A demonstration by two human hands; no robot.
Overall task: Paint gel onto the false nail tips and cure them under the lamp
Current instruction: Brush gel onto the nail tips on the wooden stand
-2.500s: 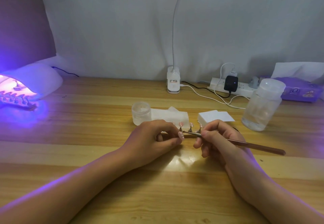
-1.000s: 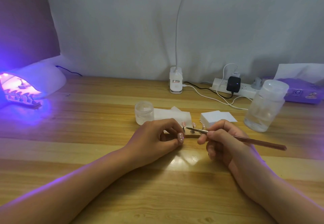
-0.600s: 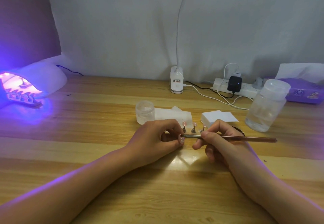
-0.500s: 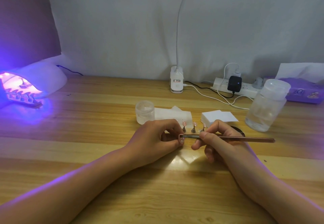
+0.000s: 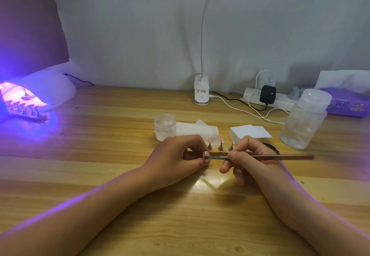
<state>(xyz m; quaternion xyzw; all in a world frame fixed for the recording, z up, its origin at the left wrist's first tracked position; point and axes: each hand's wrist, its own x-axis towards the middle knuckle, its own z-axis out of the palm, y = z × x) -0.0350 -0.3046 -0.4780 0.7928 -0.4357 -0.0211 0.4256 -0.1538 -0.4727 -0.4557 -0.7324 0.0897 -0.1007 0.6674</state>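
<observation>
1. Centrally, on the wooden table (image 5: pixel 100 175), the left hand (image 5: pixel 176 155) and the right hand (image 5: pixel 246 156) are set close together, fingertips facing.
2. The fingers of the left hand are curled in toward the thumb, and a pale pink nail tip (image 5: pixel 206 155) is pinched at their ends. Whatever it is mounted on is hidden by the fingers.
3. A slim brush (image 5: pixel 280 157) is gripped like a pen in the right hand, between the thumb and the bent forefinger. Its handle is laid nearly level and points out to the right, and its metal end is brought against the held nail tip.
4. Just behind the gap between the hands, three more pink tips (image 5: pixel 221 140) are seen upright on small posts.
5. Behind these, a small clear jar (image 5: pixel 165 127), folded white wipes (image 5: pixel 197 129) and a stack of white pads (image 5: pixel 250 133) are placed. A clear bottle (image 5: pixel 304 119) stands near the right hand, to its right.
6. At the far left, the curing lamp (image 5: pixel 46 89) is lit violet. A row of tips (image 5: pixel 26 111) lies in its mouth, well apart from both hands.
7. Along the back, a desk lamp base (image 5: pixel 201 90), a power strip (image 5: pixel 280 98) and a purple tissue pack (image 5: pixel 348 103) are seen.
</observation>
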